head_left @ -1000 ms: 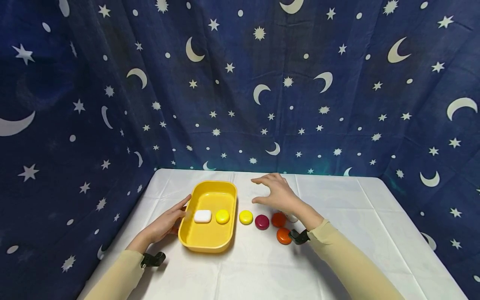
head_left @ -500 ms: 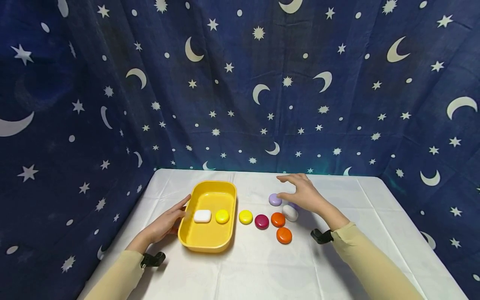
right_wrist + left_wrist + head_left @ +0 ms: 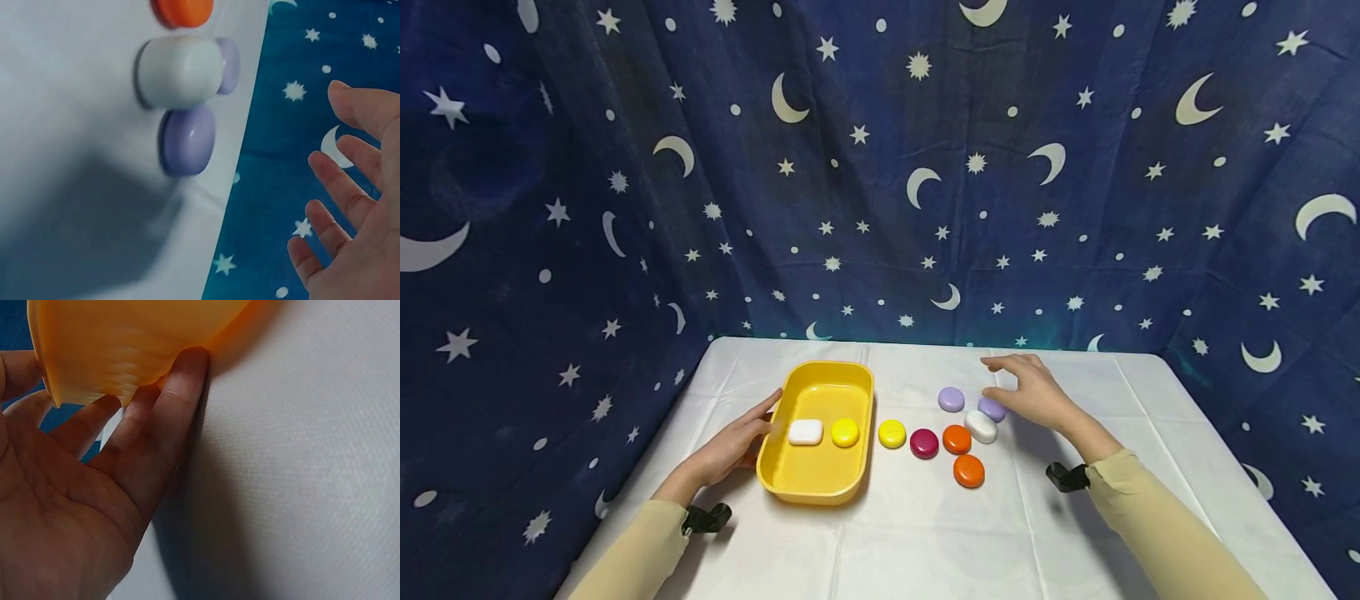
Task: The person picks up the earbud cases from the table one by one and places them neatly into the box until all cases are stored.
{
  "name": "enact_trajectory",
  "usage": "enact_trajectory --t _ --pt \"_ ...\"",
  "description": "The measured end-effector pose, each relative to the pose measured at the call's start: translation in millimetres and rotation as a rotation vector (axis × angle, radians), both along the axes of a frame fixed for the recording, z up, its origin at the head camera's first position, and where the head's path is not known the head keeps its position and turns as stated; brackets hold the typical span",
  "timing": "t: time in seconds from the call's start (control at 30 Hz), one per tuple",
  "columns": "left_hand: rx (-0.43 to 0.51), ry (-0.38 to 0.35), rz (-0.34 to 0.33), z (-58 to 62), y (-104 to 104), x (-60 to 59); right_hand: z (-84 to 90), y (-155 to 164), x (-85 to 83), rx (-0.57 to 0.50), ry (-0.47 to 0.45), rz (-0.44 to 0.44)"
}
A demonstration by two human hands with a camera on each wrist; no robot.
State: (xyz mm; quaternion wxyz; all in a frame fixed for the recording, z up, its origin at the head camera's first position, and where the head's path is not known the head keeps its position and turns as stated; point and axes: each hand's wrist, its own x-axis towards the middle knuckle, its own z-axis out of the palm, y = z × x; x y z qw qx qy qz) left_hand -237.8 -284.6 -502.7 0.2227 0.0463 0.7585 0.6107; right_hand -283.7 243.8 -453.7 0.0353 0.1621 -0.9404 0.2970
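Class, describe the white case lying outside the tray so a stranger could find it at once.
Start at the yellow tray and follow the row of round cases rightward. By the right hand, the white case lies between orange and purple ones, the only white case outside the tray.

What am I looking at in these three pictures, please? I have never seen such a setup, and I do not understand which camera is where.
No machine is here: a person works with two bare hands. The wide picture comes from a camera on the person's head; the two close pictures come from cameras strapped on each wrist.

A white table stands before a dark blue curtain with stars and moons. On it is a yellow tray holding a white piece and a yellow piece. Beside the tray lie more small rounded pieces: yellow, dark red, two orange, white and two lilac.

The left hand touches the tray's side with straight fingers. The right hand hovers open above the lilac pieces and holds nothing.
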Motion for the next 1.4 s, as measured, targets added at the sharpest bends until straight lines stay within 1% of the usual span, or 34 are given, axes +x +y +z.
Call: enact_trajectory --t 0.27,0.57,0.9,1.13,1.4 --pt "0.004 -0.001 -0.017 1.0 0 0.1 -13.2 19 -0.8 0.017 0.000 -0.013" --pt "0.008 -0.003 -0.019 0.4 0 0.4 -22.8 28 -0.6 0.018 -0.015 -0.009" --pt "-0.002 -0.013 -0.003 1.1 1 1.6 -34.0 32 -1.8 0.014 -0.117 0.020" --pt "0.006 -0.008 -0.008 0.6 1 1.4 -43.4 35 -10.0 -0.016 -0.210 0.057" --pt "-0.003 -0.010 0.003 0.5 1 0.0 -52.1 35 -16.7 0.002 -0.232 0.056"
